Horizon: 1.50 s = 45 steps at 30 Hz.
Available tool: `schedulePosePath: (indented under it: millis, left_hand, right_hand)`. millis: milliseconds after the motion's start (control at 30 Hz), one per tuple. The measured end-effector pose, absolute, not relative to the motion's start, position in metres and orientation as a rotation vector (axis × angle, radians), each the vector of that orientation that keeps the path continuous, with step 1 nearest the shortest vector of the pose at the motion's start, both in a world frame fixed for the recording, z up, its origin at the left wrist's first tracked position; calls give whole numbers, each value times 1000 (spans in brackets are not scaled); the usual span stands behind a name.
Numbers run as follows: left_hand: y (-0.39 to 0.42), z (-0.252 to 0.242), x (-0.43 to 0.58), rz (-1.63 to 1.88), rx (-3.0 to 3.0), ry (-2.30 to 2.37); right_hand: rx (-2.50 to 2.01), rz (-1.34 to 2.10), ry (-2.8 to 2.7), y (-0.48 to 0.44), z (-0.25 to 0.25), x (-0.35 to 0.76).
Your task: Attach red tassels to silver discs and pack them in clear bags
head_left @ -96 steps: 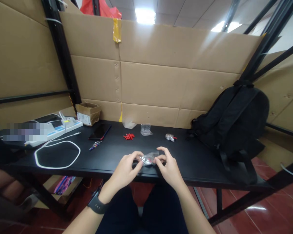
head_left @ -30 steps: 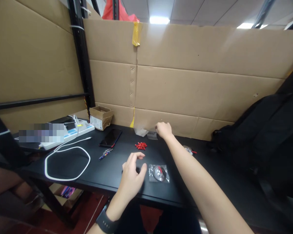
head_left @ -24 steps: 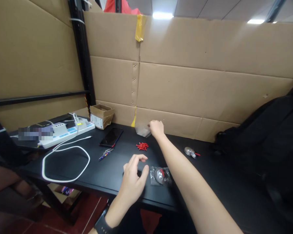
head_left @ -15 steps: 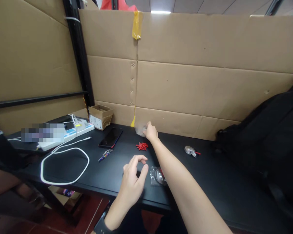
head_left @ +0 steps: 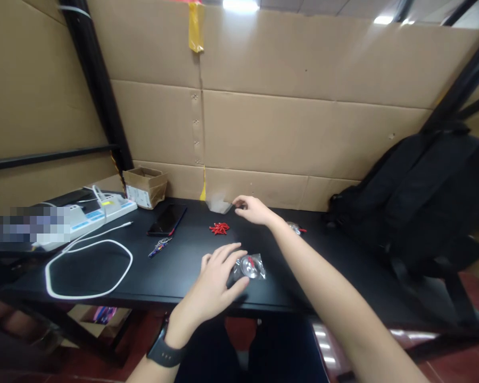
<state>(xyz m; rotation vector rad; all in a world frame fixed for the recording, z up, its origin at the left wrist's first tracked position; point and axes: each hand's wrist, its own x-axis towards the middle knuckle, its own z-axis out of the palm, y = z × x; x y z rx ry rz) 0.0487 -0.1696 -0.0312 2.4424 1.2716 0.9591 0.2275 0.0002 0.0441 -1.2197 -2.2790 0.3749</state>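
My left hand (head_left: 217, 276) lies at the table's near edge. Its fingers and thumb close loosely round the left edge of a clear bag holding a metal disc and a red piece (head_left: 250, 266). My right hand (head_left: 252, 210) reaches to the back of the black table (head_left: 343, 266), with its fingertips pinched together beside a crumpled clear bag (head_left: 219, 204) against the cardboard wall. What the pinch holds is hidden. A small heap of red pieces (head_left: 219, 229) lies between the hands. Another metal disc with a red piece (head_left: 296, 227) shows just behind my right forearm.
A black backpack (head_left: 415, 197) leans at the right end. On the left lie a dark phone (head_left: 167, 219), a keyring (head_left: 158, 247), a looped white cable (head_left: 88, 266), a white power strip (head_left: 91, 211) and a small cardboard box (head_left: 145, 185). Cardboard walls enclose the back and left.
My left hand has moved right onto the bagged disc, which it was only beside before. My right hand has drawn slightly back from the crumpled bag. The camera has tilted.
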Motion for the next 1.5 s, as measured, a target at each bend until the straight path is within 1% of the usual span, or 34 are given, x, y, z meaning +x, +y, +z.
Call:
schedulePosePath:
  millis: [133, 300, 433, 533, 633, 800, 933, 1067, 1200, 1267, 1367, 1500]
  left_hand:
    - [-178, -31, 40, 829, 2634, 1128]
    - [-190, -26, 35, 766, 2687, 1048]
    - [-203, -36, 35, 780, 2721, 1042]
    - [-210, -48, 37, 871, 2736, 1090]
    - [-210, -50, 40, 966, 2736, 1114]
    - [-192, -29, 49, 1072, 2739, 1184]
    - [-166, -14, 56, 1096, 2723, 1228]
    - [-146, -15, 53, 1118, 2702, 1383]
    - [-142, -31, 42, 1068, 2661, 1491]
    - [-142, -38, 38, 1031, 2650, 1483]
    - [-142, -44, 34, 985, 2643, 1445]
    - [-140, -44, 36, 921, 2643, 1425]
  right_hand:
    - [-985, 498, -2489, -89, 43, 269]
    - [-1047, 438, -2548, -169, 11, 288]
    - [-1097, 333, -2498, -209, -10, 289]
    - [-1120, 241, -2429, -229, -18, 288]
    - [-1102, 170, -2349, -234, -21, 286]
    - [-1066, 27, -2312, -212, -13, 286]
    - [-1081, -97, -2364, -169, -2, 288]
    - [-1333, -334, -2404, -105, 8, 290]
    - [-1655, -590, -2457, -41, 14, 299]
    - [-1818, -594, -2422, -16, 19, 310]
    - [-2149, -470, -2213, 9, 28, 333]
    - [-2287, -371, -2075, 27, 31, 366]
